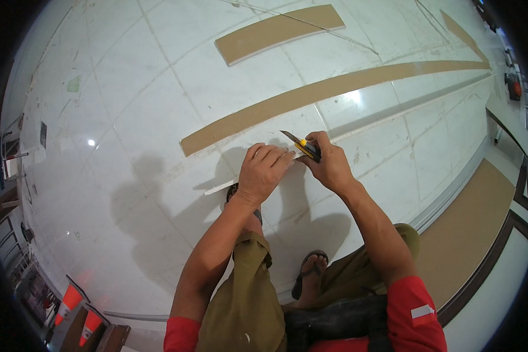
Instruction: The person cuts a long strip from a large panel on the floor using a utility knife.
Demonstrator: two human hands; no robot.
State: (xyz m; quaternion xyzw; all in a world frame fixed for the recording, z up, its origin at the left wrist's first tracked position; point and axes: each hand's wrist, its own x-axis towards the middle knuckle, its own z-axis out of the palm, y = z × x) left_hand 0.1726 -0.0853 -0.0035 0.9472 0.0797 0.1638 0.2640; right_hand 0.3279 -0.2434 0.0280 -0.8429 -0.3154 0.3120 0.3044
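My left hand point(261, 173) has its fingers wrapped over a long white strip point(217, 189), whose near end lies beside my left sandalled foot; the strip runs away toward the upper right. My right hand point(328, 161) is closed on a black-and-yellow utility knife point(308, 149), its blade out and angled to the upper left just beyond the left fingertips. A long brown board point(334, 86) lies on the white tiled floor point(123, 88) beyond my hands.
A shorter brown board point(276, 36) lies farther forward, crossed by a thin rod. A wide brown panel point(469, 223) and dark-framed pieces are at the right. Orange-and-white cones point(90, 327) stand at the lower left, and racks line the left edge.
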